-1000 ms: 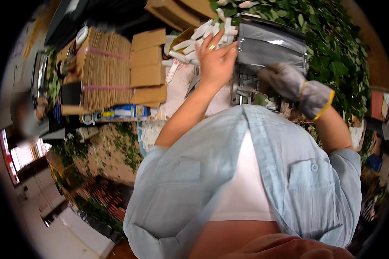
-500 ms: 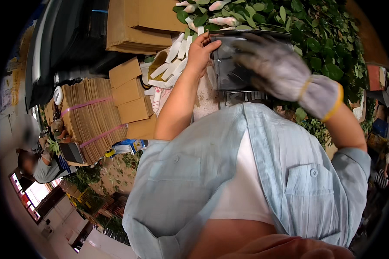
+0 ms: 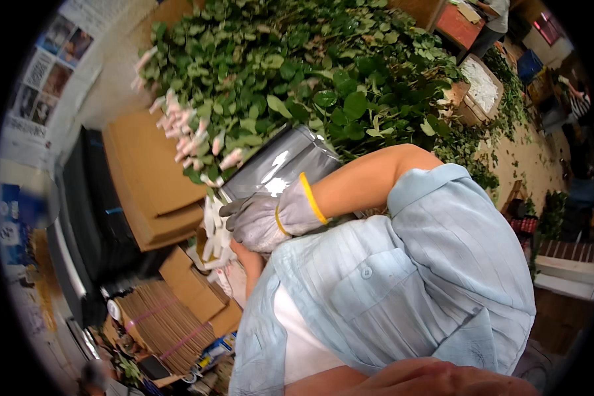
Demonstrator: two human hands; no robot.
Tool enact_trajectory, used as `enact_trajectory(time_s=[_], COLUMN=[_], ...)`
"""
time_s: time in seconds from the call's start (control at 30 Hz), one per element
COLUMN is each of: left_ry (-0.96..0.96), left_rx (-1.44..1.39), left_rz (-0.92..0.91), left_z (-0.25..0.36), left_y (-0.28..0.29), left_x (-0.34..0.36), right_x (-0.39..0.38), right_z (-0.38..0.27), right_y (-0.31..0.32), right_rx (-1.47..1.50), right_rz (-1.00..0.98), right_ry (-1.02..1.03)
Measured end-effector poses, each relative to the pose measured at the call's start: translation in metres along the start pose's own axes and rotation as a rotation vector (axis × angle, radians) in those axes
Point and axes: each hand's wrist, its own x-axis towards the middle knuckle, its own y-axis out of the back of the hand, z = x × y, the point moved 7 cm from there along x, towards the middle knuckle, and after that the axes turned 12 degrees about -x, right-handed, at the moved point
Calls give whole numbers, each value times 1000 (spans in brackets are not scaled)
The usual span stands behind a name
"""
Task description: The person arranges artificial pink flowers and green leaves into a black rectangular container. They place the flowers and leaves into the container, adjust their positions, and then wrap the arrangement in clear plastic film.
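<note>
My right hand [image 3: 256, 221], in a grey-white glove with yellow edging, reaches across my front to the near left corner of a dark glossy sheet [image 3: 277, 162]. Its fingers are bent and pressed together; what they grip, if anything, is hidden. Just below it, my bare left hand [image 3: 245, 256] is mostly covered by the glove, its fingers out of sight. Beyond the sheet lies a broad pile of leafy stems [image 3: 297, 72]. Pale wrapped flower heads [image 3: 185, 129] stick out at the pile's left side. White sleeve-like strips [image 3: 213, 228] lie beside my hands.
To the left are flat cardboard sheets [image 3: 148, 175], a stack of black sheets [image 3: 89, 224] and a strapped cardboard bundle [image 3: 168, 327]. A box of white material [image 3: 480, 89] stands at far right. Fallen leaves litter the floor [image 3: 508, 152]; other people are in the background.
The view has swung, showing more of the leafy pile. My gloved right hand has crossed from the sheet's right part to its near left corner, now covering much of my left hand.
</note>
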Motion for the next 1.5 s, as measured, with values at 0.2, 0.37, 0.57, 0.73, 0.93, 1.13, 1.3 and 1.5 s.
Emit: enact_trajectory(time_s=[0.2, 0.37, 0.57, 0.73, 0.93, 1.13, 1.3, 1.5], left_ry=[638, 699, 557, 327, -366, -648, -503, -26], left_rx=[-861, -1344, -1467, -1144, -703, -676, -694, -815], left_rz=[-142, -365, -607, -964, -1238, -1462, -1658, -2032], left_z=[33, 72, 144, 296, 443, 486, 488, 468], left_y=[-41, -93, -99, -156, -238, -306, -370, -457], left_x=[28, 56, 54, 40, -105, -210, -273, -368], right_x=[-13, -110, -358, -318, -326, -394, -449, -511], right_z=[-26, -47, -49, -33, -63, -171, -248, -371], right_y=[244, 241, 114, 193, 307, 377, 405, 413], right_rx=[-183, 340, 1494, 1876, 1342, 899, 596, 213], right_rz=[269, 333, 385, 1667, 1631, 1661, 1719, 1879], right_ry=[-186, -561, -1640, -914, -722, -766, -861, -1039])
